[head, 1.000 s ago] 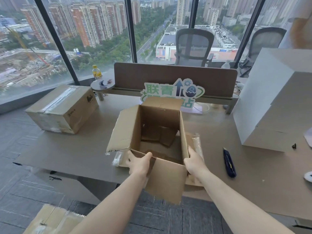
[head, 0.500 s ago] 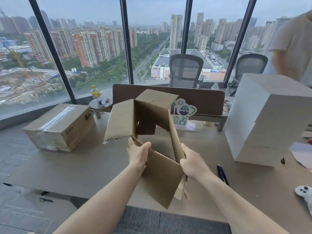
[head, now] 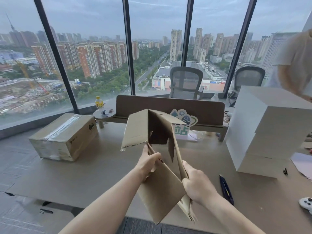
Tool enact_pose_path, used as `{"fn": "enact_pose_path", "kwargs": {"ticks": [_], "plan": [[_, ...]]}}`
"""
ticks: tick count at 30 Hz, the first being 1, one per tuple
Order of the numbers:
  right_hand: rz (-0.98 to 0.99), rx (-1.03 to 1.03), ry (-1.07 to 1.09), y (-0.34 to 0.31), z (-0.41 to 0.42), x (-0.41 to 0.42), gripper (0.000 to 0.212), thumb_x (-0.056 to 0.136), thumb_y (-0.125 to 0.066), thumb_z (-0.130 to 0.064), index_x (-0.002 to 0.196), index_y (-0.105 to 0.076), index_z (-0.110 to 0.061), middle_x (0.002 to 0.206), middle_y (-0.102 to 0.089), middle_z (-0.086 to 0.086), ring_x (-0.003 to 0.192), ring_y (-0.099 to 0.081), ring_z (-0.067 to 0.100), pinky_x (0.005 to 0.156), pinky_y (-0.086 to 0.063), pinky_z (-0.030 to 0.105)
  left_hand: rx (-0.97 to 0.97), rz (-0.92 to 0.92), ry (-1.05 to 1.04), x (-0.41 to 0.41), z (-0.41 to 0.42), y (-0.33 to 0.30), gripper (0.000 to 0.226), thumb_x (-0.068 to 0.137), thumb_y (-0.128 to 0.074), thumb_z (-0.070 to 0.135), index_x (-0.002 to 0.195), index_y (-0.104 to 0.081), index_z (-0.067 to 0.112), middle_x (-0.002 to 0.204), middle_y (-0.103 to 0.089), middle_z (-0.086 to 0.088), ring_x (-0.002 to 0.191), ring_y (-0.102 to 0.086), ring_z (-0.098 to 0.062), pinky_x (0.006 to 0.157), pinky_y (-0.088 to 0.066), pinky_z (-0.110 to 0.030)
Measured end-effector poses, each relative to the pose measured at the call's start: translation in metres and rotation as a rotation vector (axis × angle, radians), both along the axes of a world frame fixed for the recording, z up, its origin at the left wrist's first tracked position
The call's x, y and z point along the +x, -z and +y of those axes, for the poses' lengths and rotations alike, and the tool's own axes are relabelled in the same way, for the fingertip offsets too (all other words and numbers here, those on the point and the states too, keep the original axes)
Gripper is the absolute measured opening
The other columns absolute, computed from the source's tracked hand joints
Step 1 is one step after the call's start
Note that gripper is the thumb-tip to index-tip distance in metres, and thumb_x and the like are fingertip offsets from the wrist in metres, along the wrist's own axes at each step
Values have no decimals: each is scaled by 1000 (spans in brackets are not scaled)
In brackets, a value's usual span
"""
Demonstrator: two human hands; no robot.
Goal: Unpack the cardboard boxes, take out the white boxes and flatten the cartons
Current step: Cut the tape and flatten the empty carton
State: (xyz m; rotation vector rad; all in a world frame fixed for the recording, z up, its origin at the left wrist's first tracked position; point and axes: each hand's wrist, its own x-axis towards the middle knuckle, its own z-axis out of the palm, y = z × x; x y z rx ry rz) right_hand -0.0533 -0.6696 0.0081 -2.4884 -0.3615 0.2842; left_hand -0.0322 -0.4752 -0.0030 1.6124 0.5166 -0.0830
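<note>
An opened, empty brown carton is lifted off the table and skewed, its walls folding toward each other. My left hand grips its left near corner edge. My right hand grips the right wall near its lower edge. A near flap hangs down between my arms. A sealed, taped brown carton lies on the table at the left. Stacked white boxes stand at the right.
A dark blue utility knife lies on the table right of my right hand. A white controller sits at the right edge. A desk divider, a green sign and office chairs lie beyond. Another person stands far right.
The carton has been lifted off the table and pushed out of square, its walls collapsing closer together. Both hands kept their grip. The view tilted upward.
</note>
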Motion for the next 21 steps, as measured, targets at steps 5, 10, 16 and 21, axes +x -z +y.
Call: {"fn": "enact_pose_path", "kwargs": {"ticks": [5,10,16,21], "plan": [[-36,-27,91,-1,-8,1,69,90,-39,-8,156,-21,-19,143,-53,9,128,-49,29,102,-41,34,-40,43,-63,-9,-2,4,78,59,-61,30,133,-34,28,111,-59,-6,86,-63,-24,57,-55,-32],[-43,46,317,6,-6,-2,70,90,-39,-3,156,-19,-14,137,-56,16,122,-53,32,93,-42,34,-57,-48,-205,-14,-5,14,84,62,-59,21,141,-31,32,107,-59,-8,85,-65,-27,61,-56,-35],[-8,88,413,7,-9,3,73,87,-40,0,156,-20,-11,134,-56,20,121,-53,35,94,-42,36,107,-120,-179,-14,-7,4,95,64,-60,31,148,-18,42,130,-50,2,111,-56,-22,101,-48,-47],[-72,64,305,5,-9,0,73,87,-39,2,156,-19,-13,126,-60,16,112,-56,31,82,-41,32,163,-70,-175,-11,-8,3,95,61,-56,35,147,-18,43,133,-52,-4,112,-56,-29,96,-51,-50]]}}
